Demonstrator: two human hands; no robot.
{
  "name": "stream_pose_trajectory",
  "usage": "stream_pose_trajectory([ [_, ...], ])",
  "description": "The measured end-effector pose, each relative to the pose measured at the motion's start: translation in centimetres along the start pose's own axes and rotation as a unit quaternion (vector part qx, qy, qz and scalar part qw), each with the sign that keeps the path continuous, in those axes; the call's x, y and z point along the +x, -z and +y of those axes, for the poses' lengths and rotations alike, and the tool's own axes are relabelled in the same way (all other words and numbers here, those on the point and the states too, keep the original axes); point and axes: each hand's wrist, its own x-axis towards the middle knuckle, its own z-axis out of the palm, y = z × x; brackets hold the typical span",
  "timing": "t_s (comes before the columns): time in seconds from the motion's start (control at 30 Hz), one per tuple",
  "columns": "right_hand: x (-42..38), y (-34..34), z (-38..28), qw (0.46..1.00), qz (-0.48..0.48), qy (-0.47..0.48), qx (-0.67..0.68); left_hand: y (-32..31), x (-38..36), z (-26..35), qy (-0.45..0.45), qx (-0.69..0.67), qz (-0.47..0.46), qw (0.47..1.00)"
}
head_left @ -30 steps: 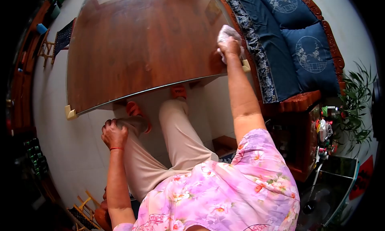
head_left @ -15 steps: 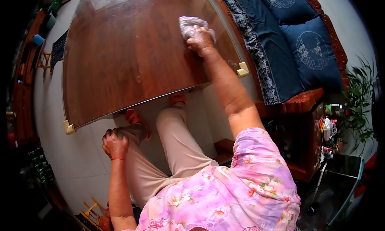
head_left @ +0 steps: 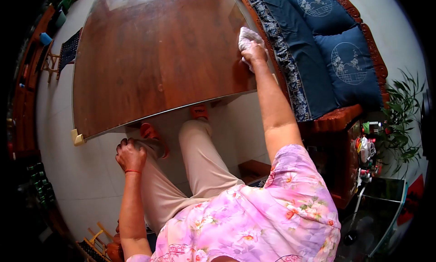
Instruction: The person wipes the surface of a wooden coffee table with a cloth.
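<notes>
At the right edge of the glossy brown wooden table, my right hand presses a crumpled pale pink-and-white cloth onto the surface. Its fingers are closed over the cloth, which bunches out ahead of and beneath them. My left hand rests on my left knee, just off the near edge of the table, and holds nothing. Its fingers are apart and bend over the knee, with the tips partly hidden.
A cream corner guard covers the table's near left corner. Along the right side stands a carved wooden sofa with a blue seat cover and blue cushions. A low stool is on the left. A side cabinet stands at the right.
My right hand has slid the cloth rightward across the table to its right edge. My left hand stays on the knee. The view has shifted slightly.
</notes>
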Motion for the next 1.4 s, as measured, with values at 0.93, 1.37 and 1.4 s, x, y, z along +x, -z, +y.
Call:
stream_pose_trajectory([
  [0.93, -8.2, -4.1, 1.9, 0.971, 0.167, 0.136, 0.103, -0.1, -1.1, -1.9, 0.024, -0.032, -0.012, 0.999],
  [1.37, -20.9, -2.6, -12.2, 0.963, 0.070, 0.260, 0.029, -0.4, -1.1, -1.8, 0.026, -0.033, 0.014, 0.999],
  [1.4, -21.8, -2.9, -13.3, 0.961, 0.072, 0.267, 0.026, -0.4, -1.1, -1.8, 0.030, -0.029, 0.008, 0.999],
])
